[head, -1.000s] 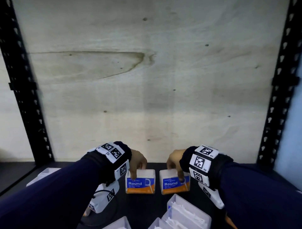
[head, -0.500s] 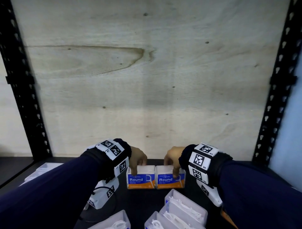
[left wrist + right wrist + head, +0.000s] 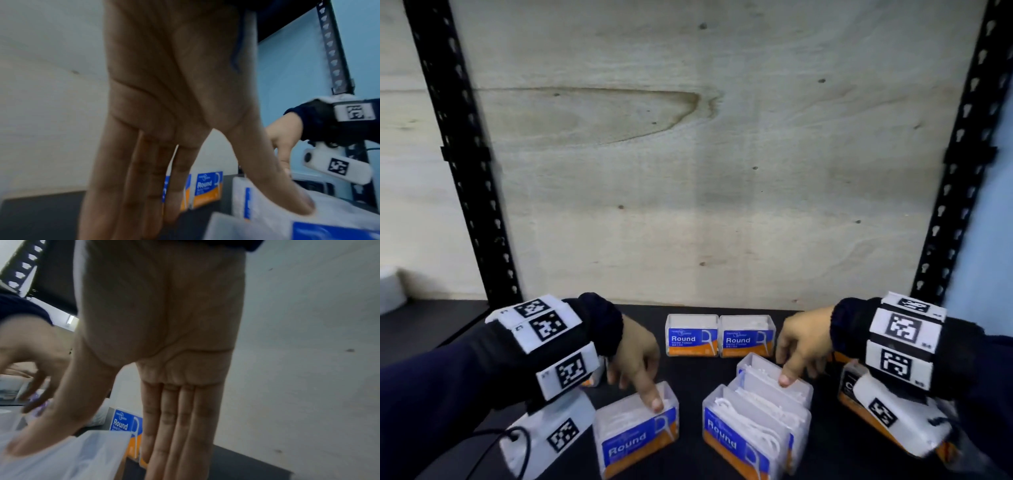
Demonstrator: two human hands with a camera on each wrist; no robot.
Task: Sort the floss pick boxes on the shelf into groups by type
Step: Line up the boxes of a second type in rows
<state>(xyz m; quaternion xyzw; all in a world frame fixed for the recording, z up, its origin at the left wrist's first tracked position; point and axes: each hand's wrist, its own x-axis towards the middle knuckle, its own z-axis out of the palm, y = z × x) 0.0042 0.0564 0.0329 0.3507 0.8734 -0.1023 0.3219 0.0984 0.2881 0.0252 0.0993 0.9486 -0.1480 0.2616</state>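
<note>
Two blue-and-orange "Round" floss pick boxes (image 3: 691, 335) (image 3: 746, 337) stand side by side, touching, near the shelf's back wall, with no hand on them. My left hand (image 3: 635, 390) hangs over a front-left Round box (image 3: 637, 435). Its thumb rests on the lid and its straight fingers (image 3: 170, 203) reach down behind the box. My right hand (image 3: 799, 373) has its thumb on the lid of the rearmost clear box (image 3: 774, 380) in a front-centre row (image 3: 753, 431). The fingers (image 3: 180, 426) point straight down behind that box.
A black-and-orange box (image 3: 849, 380) lies partly hidden under my right wrist. Part of another box (image 3: 594, 378) shows beneath my left wrist. Black shelf uprights (image 3: 465, 164) (image 3: 959, 164) frame the plywood back wall. The shelf floor (image 3: 688, 380) is black.
Both hands let go of the two back Round boxes, now standing together, and drew back toward me onto the front boxes. The head view tilted down.
</note>
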